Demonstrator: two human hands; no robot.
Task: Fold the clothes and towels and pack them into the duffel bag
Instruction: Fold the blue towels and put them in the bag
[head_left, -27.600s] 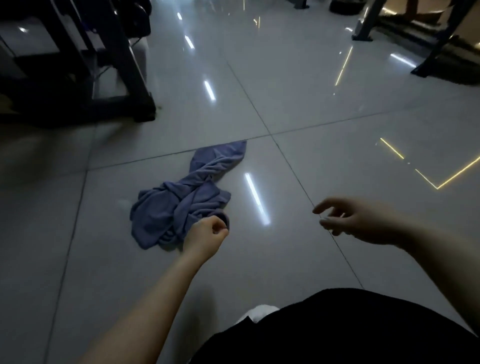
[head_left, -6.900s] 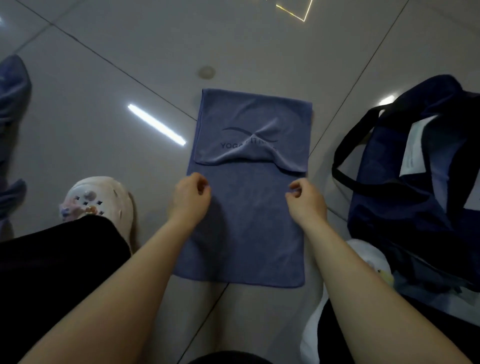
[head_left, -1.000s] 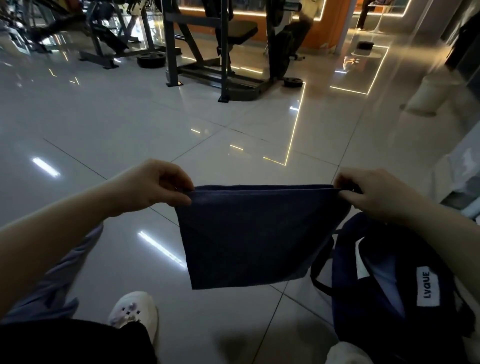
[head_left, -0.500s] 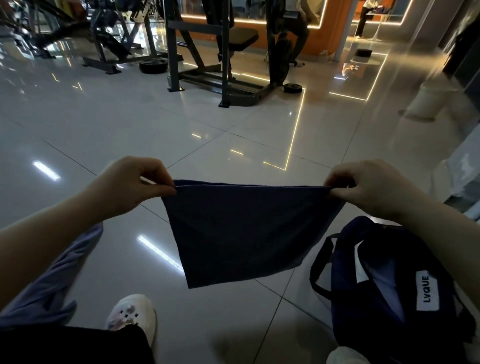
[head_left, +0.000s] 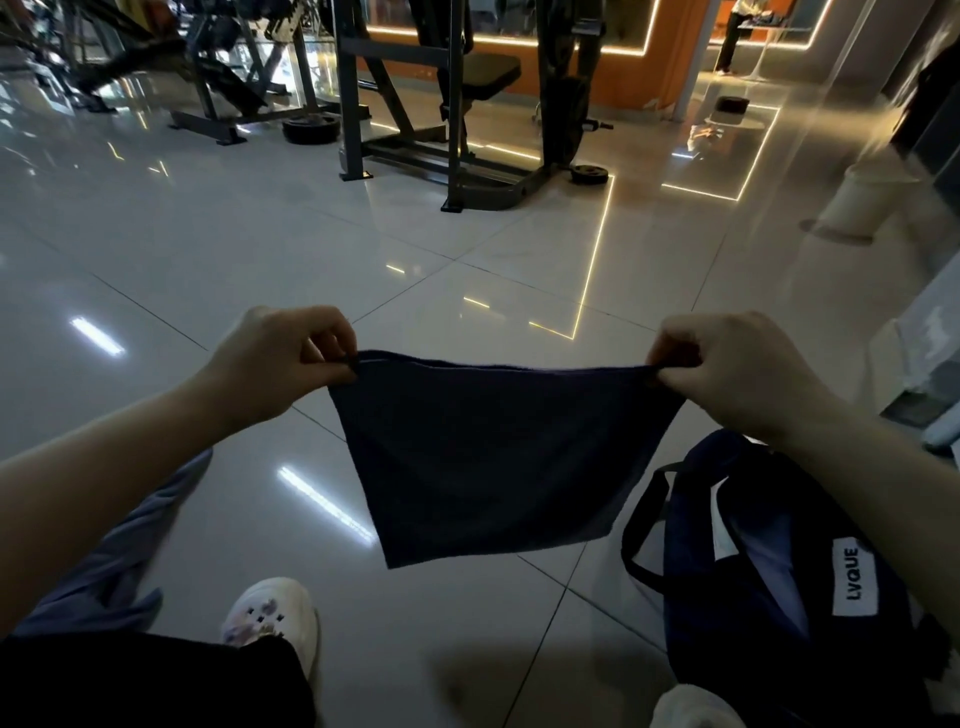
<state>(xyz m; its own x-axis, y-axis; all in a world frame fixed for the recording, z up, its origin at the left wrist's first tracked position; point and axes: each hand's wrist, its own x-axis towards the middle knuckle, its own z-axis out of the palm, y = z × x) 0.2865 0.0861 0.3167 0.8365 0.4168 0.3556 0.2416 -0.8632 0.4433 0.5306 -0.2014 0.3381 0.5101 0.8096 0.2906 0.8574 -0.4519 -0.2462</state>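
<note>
While the folded blue towel (head_left: 483, 462) hangs in the air above the tiled floor (head_left: 218, 249), we see the left hand (head_left: 280, 364) pinching its top left corner betw. thumb and curled fingers, and the right hand (head_left: 737, 374) pinching the top right corner the same way. The top edge is pulled fairly taut betw. the two hands, sagging a little in the middle; the rest drops as a flat panel, narrower at the bottom, w/ the lower edge clear of the floor.

The navy duffel bag (head_left: 769, 597) sits on the floor at lower right, below the right forearm, mouth open, w/ a black strap (head_left: 641, 525) looping out on its left side and a white label (head_left: 854, 582) reading LVQUE. Pale fabric shows inside; we can't tell what item it is. The towel's lower right corner hangs near the strap, not touching as far as we can tell.

At lower left, another blue-grey cloth (head_left: 104, 561) lies crumpled on the floor, partly behind the left forearm. A white clog (head_left: 270, 618) w/ charms shows beside a black trouser leg (head_left: 156, 680). Gym machines (head_left: 447, 104) stand at the back.
</note>
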